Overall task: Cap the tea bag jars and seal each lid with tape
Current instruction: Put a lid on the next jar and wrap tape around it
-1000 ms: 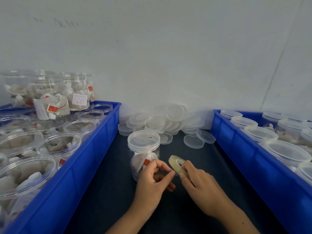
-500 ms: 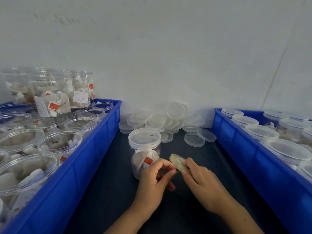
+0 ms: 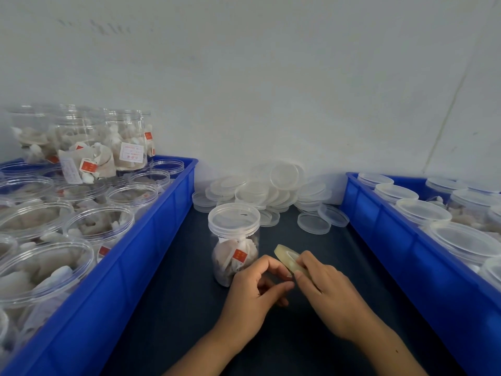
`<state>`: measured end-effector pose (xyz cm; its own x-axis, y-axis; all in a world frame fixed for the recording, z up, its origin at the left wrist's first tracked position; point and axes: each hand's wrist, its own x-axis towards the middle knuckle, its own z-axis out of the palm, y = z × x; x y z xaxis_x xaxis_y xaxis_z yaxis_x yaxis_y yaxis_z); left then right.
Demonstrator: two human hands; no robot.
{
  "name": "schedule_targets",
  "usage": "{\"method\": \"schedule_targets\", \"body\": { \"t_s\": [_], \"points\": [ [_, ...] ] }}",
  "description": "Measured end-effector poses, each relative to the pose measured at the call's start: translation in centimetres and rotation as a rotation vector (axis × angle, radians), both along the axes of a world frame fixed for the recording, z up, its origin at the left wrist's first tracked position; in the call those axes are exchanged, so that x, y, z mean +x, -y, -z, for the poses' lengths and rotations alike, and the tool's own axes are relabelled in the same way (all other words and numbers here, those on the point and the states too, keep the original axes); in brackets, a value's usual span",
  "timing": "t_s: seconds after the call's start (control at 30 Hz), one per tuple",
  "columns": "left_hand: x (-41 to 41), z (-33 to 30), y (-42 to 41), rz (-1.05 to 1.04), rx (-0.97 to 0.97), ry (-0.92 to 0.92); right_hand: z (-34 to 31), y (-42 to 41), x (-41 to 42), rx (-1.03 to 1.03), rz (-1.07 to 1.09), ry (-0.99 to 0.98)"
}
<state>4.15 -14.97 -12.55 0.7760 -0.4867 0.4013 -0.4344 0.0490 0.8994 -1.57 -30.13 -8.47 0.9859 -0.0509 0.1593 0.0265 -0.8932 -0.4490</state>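
Tape roll (image 3: 290, 260): small, clear-yellowish, held just in front and right of the capped jar (image 3: 233, 241), above the dark counter (image 3: 173, 308). Right hand (image 3: 324, 291) has its grip closed on the roll, fingers curled over the near rim. Left hand (image 3: 253, 290) sits beside it, thumb and forefinger pinched together at the roll's edge, apparently picking at the free end; the tape end itself is too thin to make out.

Orientation: roll tilted, its open face up and toward the left, far rim raised. Hole axis runs up-left; the flat ring runs from near-right to far-left. Jar stands upright, long axis vertical, lid (image 3: 233, 218) seated on top, red tag facing the hands.

Risks, as judged:
- Free end may not lift, or may split into a sliver, if the nail catches only part of its width.
- Pulled strip could fold and stick to itself or to the fingers, both hands being so close together.
- Jar is unheld; a tug on the tape once it is stuck to the lid could tip or drag it.

Loose lids (image 3: 271, 191) are heaped behind. Left blue bin (image 3: 151, 240) holds uncapped jars, right blue bin (image 3: 385, 234) capped ones.
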Motion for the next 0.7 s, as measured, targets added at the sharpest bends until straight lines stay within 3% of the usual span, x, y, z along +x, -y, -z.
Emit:
{"method": "schedule_targets", "body": {
  "t_s": [0.7],
  "points": [
    [-0.07, -0.06, 0.08, -0.062, -0.082, 0.076, 0.09, -0.11, 0.01, -0.012, -0.045, 0.024]
  ]
}}
